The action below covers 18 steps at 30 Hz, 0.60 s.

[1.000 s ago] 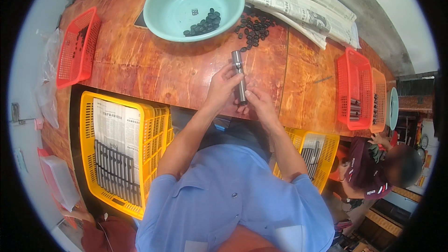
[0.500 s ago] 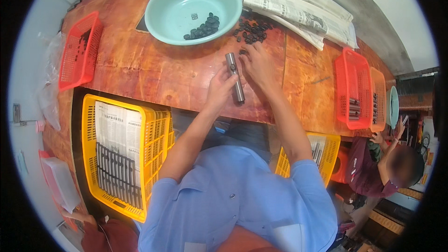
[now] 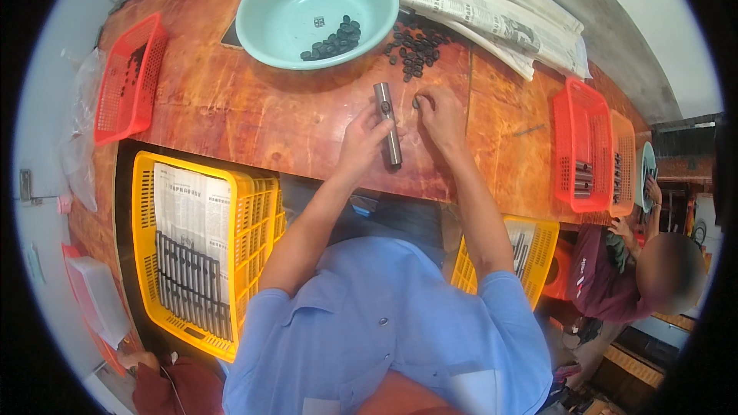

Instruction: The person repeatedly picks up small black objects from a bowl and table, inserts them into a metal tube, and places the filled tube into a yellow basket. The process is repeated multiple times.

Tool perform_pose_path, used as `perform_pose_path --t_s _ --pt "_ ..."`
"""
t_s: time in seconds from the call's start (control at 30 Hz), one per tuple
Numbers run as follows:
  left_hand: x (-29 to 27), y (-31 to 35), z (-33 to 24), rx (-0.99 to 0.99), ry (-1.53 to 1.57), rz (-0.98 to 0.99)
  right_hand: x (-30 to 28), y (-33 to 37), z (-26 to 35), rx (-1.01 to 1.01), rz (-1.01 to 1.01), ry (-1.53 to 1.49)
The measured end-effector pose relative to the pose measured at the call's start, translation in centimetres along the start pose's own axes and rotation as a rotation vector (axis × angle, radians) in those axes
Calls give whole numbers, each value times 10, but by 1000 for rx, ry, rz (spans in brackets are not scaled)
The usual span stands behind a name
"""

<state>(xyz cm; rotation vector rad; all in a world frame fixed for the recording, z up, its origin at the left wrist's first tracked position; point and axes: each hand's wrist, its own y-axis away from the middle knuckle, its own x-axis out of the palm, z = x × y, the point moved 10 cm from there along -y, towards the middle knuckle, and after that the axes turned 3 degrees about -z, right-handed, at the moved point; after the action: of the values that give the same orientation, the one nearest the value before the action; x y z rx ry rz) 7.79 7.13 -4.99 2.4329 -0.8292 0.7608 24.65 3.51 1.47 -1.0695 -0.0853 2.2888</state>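
Observation:
My left hand [image 3: 361, 142] is closed round a grey metal tube [image 3: 394, 146], which it holds nearly upright over the table edge. A dark round part sits on the tube's side, near its upper end. My right hand [image 3: 442, 119] is just right of the tube, apart from it, with a small black oval piece [image 3: 417, 103] pinched between thumb and fingers. Beyond the hands lies a loose heap of similar black pieces [image 3: 416, 54]. More of them rest inside the pale green basin [image 3: 269, 50].
Newspapers [image 3: 492, 11] lie at the back right. Red baskets stand left [image 3: 108, 119] and right [image 3: 565, 138] on the wooden table [image 3: 307, 119]. A yellow crate [image 3: 142, 207] holds rows of tubes on newspaper; another yellow crate [image 3: 547, 250] is right. A co-worker [image 3: 615, 277] sits at right.
My right hand has drawn back from the heap toward me and slightly right, bringing a black piece in its fingers. My left hand and the tube have hardly moved.

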Motion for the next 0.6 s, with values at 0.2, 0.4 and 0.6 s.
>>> perform_pose_path --t_s 0.2,0.4,0.6 --pt "2 1 -1 -12 12 -14 -11 1 -29 134 -43 -130" --pt "3 1 -2 -17 -14 14 -10 9 6 15 76 -49" --pt "4 0 0 -38 -21 38 -6 8 2 -3 100 -7"
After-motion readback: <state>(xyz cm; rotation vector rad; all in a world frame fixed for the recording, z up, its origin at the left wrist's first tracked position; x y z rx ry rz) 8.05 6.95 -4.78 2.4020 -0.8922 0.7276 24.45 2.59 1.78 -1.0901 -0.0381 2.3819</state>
